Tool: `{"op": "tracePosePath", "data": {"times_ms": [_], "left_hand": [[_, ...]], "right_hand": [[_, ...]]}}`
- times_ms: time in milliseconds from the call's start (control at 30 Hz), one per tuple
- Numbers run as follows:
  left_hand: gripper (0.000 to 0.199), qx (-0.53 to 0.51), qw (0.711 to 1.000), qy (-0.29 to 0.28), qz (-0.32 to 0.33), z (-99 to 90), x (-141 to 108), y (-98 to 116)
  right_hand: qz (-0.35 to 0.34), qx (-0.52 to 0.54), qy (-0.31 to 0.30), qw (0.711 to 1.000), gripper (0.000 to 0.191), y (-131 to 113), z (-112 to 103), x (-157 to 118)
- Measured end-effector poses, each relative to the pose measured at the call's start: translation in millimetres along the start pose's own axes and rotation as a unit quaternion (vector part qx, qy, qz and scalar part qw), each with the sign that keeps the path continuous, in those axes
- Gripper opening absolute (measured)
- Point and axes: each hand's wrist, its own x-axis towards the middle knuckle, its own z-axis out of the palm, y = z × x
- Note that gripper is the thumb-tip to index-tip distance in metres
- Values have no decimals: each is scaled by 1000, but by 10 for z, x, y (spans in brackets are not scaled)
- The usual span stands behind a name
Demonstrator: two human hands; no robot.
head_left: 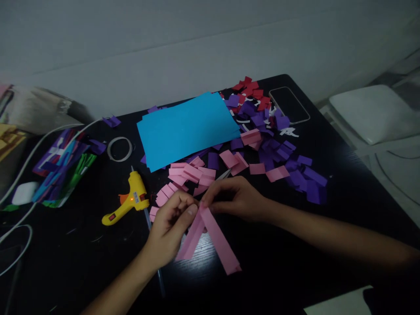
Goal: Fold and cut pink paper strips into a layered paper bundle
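Between both hands hangs a pink paper strip (220, 238), folded so its two legs spread downward like an upside-down V. My left hand (173, 223) pinches it near the top with thumb and fingers. Just to the right, my right hand (234, 199) pinches the strip's upper end with its fingertips. Small folded pink paper pieces (191, 173) lie right behind the hands. A pointed metal blade (224, 174), perhaps of scissors, shows beyond my right hand, its other end hidden.
A yellow glue gun (133, 199) with a lit orange light lies left of my hands, near a tape ring (120, 149). Blue paper sheets (190, 129) lie behind. Purple pieces (297, 175), red pieces (251, 89) and a phone-like rectangle (289, 105) occupy the right. White cables (39, 140) run along the left.
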Motion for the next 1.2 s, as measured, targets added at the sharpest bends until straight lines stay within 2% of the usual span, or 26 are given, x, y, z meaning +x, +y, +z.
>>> {"op": "tracePosePath", "data": {"times_ms": [133, 300, 467, 700, 800, 1000, 1200], "left_hand": [[22, -83, 994, -30, -57, -32, 4, -44], [23, -133, 984, -41, -110, -62, -14, -141], [25, -188, 970, -51, -146, -14, 8, -99], [28, -257, 946, -19, -197, 44, 0, -67], [29, -275, 939, -9, -205, 58, -8, -75], [33, -258, 945, -8, -202, 45, -7, -106], [28, -188, 971, -33, -146, 22, -10, -149]], "right_hand": [[-55, -84, 25, 995, 8, -63, 47, -31], [-127, -176, 19, 976, 6, -105, 56, -53], [-167, -205, 10, 964, 7, -106, 64, -64], [-188, -223, 13, 956, 8, -89, 88, -74], [-181, -221, 20, 958, 8, -89, 96, -81], [-146, -191, 32, 970, 7, -92, 112, -80], [-85, -154, 40, 984, 6, -135, 131, -83]]}}
